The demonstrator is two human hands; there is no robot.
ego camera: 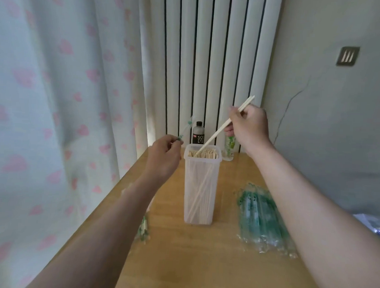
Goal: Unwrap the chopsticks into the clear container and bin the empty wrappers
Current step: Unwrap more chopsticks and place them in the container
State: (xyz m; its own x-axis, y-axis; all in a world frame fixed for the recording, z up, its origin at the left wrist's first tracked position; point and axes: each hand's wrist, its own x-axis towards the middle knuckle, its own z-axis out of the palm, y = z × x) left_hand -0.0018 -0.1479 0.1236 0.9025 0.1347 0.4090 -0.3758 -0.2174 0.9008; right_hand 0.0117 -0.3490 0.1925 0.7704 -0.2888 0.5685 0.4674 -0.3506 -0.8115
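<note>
Right hand: my fingers clamp the chopsticks, tips slanted into the clear container for release.
Left hand: my fingers pinch the empty wrapper at the container's ten o'clock, ready for binning.

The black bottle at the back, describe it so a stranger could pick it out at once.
Find the white radiator on the back wall; at its foot, on the far edge of the wooden table, two bottles stand behind the clear container. The black bottle is the left one: dark, black-capped, white lettering, unlike the clear, green-printed bottle to its right.
</note>
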